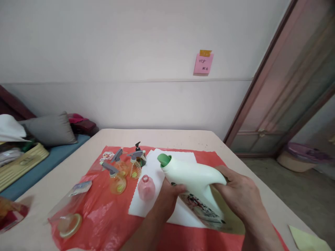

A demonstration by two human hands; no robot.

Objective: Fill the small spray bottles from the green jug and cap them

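Both my hands hold a large white detergent bottle (pixel 193 179) with a green spout, tilted with the spout up and to the left. My right hand (pixel 239 195) wraps its handle end. My left hand (pixel 167 202) grips the bottle's underside. The spout hangs just right of and above a small pink round bottle (pixel 146 187) with an open neck, standing on a white cloth (pixel 154 205). The cloth lies on a red plastic sheet (pixel 104 216) spread over the beige table (pixel 162 137).
Three small orange spray bottles (pixel 119 174) with grey triggers and a dark pump bottle (pixel 140 155) stand left of the cloth. A clear packet (pixel 69 212) lies at the sheet's left corner. A yellow-green cloth (pixel 306 238) sits at lower right. A bed with cushions (pixel 49 130) is on the left.
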